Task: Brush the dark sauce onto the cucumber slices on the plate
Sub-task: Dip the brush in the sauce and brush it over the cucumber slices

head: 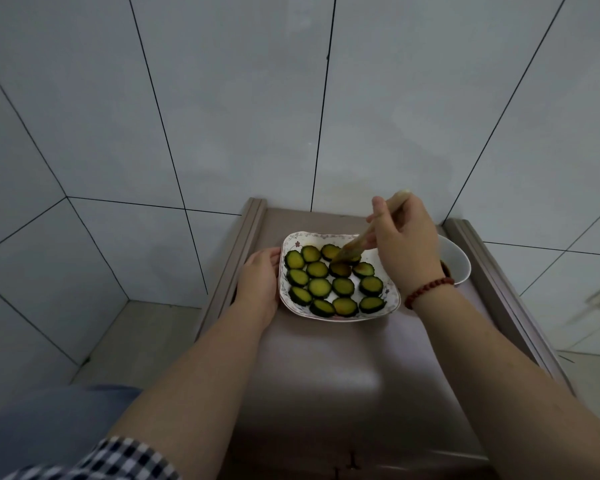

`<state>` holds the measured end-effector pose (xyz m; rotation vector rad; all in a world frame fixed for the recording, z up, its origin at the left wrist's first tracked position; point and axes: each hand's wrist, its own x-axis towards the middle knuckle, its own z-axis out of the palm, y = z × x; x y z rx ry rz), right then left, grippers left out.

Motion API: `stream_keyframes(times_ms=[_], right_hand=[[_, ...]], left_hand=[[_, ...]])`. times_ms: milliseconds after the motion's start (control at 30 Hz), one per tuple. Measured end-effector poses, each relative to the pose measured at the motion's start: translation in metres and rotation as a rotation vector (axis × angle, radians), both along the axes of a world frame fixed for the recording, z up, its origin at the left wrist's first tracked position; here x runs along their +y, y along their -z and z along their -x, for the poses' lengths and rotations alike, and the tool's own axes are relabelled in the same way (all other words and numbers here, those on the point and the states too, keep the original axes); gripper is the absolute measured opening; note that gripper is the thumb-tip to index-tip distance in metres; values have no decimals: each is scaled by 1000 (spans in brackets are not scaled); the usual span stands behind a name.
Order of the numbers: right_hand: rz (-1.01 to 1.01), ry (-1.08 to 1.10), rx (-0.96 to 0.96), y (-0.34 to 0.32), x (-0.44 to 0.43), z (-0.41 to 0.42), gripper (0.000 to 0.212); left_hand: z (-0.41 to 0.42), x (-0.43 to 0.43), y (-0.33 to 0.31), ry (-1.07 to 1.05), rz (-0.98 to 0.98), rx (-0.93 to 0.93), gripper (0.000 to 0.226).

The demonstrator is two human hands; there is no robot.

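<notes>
Brush (352, 245) on cucumber slices (335, 280) (right hand (407, 240))

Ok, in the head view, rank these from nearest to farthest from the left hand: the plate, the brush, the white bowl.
1. Plate: the left hand touches its left edge.
2. Brush: over the plate's far side, held by the right hand.
3. White bowl: far right, partly behind the right hand.

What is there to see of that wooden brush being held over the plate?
The pale wooden-handled brush slants down from upper right to lower left. The right hand closes its grip around the handle, whose end pokes out above the fingers. Its sauce-darkened head rests on a cucumber slice in the second row of the white flower-rimmed square plate; bristles are blurred.
</notes>
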<state>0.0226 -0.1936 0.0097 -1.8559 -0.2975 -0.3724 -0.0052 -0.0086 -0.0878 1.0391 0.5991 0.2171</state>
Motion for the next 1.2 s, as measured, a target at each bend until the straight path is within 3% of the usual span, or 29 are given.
stream_keyframes(times_ms=[333, 467, 1200], right_hand=[[-2, 66, -27, -5, -10, 4, 28], [126, 68, 16, -4, -9, 3, 31], [238, 111, -74, -10, -19, 4, 33]], left_hand=[[-7, 4, 11, 36, -70, 30, 45], [-7, 3, 11, 8, -58, 33, 44], [1, 0, 1, -26, -28, 25, 42]])
